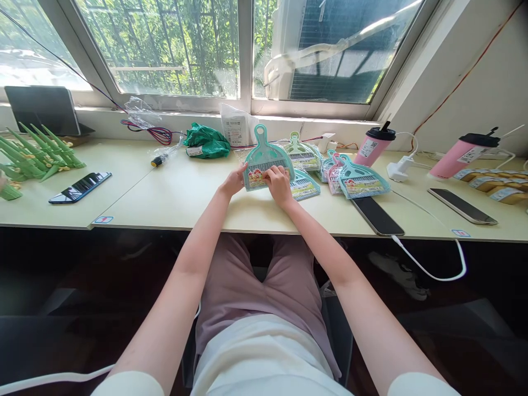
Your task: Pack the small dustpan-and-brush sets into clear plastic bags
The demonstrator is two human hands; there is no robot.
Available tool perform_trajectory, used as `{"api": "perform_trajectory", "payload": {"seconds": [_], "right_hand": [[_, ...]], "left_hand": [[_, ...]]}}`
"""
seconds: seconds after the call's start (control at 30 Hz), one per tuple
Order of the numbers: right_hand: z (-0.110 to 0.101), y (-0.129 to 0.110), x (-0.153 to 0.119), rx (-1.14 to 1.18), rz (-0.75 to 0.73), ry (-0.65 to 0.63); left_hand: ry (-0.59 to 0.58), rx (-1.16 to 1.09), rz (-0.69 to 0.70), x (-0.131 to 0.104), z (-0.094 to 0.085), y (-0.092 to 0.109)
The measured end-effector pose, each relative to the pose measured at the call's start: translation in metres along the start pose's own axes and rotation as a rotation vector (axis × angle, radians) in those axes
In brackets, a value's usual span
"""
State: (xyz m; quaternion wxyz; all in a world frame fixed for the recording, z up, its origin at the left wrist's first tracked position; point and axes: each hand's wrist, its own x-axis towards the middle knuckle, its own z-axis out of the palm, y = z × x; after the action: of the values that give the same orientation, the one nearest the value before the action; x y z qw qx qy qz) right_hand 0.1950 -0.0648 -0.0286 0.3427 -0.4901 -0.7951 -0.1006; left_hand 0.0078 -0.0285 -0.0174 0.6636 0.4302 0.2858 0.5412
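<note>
A small teal dustpan [264, 149] with a brush and a printed label on its front stands tilted up over the table, handle pointing away from me. My left hand [236, 179] grips its left edge, thumb in front. The fingers of my right hand [279, 184] are closed against the lower right of its front, over part of the label. Just behind and to the right lie more of these sets: a light green dustpan [303, 152], a teal-blue dustpan [304, 186], and a pile with a pink dustpan [333, 175] beneath a teal dustpan [363, 179].
Phones lie on the table: a left phone [80, 188], a charging phone [378, 215] and a right phone [462, 206]. Pink cups [373, 147] stand at the right near a white charger [399, 168]. At the back are a green bag [206, 141] and cables [159, 133]; green bundles [37, 154] lie left.
</note>
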Motion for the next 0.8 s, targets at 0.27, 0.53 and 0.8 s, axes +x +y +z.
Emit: {"api": "perform_trajectory", "payload": {"seconds": [0.27, 0.53, 0.8], "right_hand": [[0.002, -0.002, -0.002, 0.036, -0.001, -0.004], [-0.006, -0.007, -0.002, 0.006, -0.012, -0.04], [-0.008, -0.012, -0.004, 0.021, -0.149, 0.028]], "left_hand": [[-0.014, 0.003, -0.006, 0.003, -0.003, -0.003], [0.102, 0.031, -0.06, 0.005, -0.005, -0.004], [0.219, 0.014, -0.034, 0.009, -0.005, -0.005]]}}
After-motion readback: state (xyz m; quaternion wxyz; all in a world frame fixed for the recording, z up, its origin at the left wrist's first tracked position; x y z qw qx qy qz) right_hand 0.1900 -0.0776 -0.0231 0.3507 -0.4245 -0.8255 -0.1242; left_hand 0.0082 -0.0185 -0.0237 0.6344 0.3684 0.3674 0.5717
